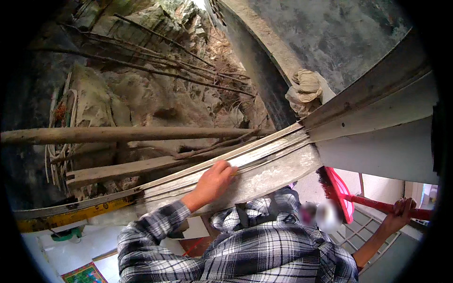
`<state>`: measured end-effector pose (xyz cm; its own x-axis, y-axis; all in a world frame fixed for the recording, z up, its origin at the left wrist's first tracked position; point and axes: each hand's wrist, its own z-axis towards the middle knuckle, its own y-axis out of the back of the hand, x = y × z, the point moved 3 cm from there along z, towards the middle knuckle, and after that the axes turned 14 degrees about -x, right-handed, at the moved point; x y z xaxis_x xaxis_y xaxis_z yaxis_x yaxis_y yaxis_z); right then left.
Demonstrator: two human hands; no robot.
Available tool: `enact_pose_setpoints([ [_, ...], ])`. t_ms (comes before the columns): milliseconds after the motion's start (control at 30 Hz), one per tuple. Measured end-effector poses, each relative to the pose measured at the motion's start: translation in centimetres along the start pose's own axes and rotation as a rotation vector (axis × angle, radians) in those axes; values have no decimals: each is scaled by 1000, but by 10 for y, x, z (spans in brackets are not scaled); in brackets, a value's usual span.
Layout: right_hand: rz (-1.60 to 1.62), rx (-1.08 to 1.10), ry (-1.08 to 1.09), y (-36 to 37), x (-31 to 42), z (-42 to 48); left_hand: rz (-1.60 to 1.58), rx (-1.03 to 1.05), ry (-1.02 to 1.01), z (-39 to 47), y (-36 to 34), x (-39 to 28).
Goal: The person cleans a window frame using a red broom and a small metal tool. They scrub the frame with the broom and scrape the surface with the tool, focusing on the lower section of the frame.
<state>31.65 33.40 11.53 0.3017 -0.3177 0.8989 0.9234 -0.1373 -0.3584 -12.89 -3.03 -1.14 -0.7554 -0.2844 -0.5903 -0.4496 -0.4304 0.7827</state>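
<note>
My left hand [216, 182] is low over the metal window track [260, 155] on the pale sill [279, 171]. Its fingers are curled downward, and a small yellowish bit shows at the fingertips; I cannot tell whether it is held. Off to the right, my right hand [401, 210] grips the red handle of a broom [375, 202]. The broom's pink and red head [341, 198] is tilted up beside the sill's right end, its dark red bristles facing left.
A white window frame [371, 131] borders the opening on the right. Outside are a wooden pole [134, 135], a plank [124, 170], thin branches [159, 70], rock [141, 99] and a crumpled beige cloth or sack [305, 90]. A green round object [67, 234] lies indoors at lower left.
</note>
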Motion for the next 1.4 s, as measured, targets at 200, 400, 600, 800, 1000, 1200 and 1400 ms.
enact_pose_setpoints([
  [200, 55, 49, -33, 5, -5, 0, 31, -2, 40, -36, 37, 11],
  [400, 19, 11, -30, -18, -15, -16, -9, 0, -45, 3, 4, -4],
  [600, 38, 22, 0, -7, -5, -16, -93, -74, -34, 34, -28, -15],
  [800, 60, 15, -49, -16, -5, -23, -86, -109, -41, 63, -59, -39],
  [1000, 28, -59, 1, -25, -1, -31, -60, -145, -86, 81, -80, -55],
  [1200, 53, -57, -40, -23, -1, -34, -29, -149, -99, 92, -91, -62],
  [1400, -16, 43, 49, -28, 0, -33, -40, -153, -128, 91, -93, -59],
])
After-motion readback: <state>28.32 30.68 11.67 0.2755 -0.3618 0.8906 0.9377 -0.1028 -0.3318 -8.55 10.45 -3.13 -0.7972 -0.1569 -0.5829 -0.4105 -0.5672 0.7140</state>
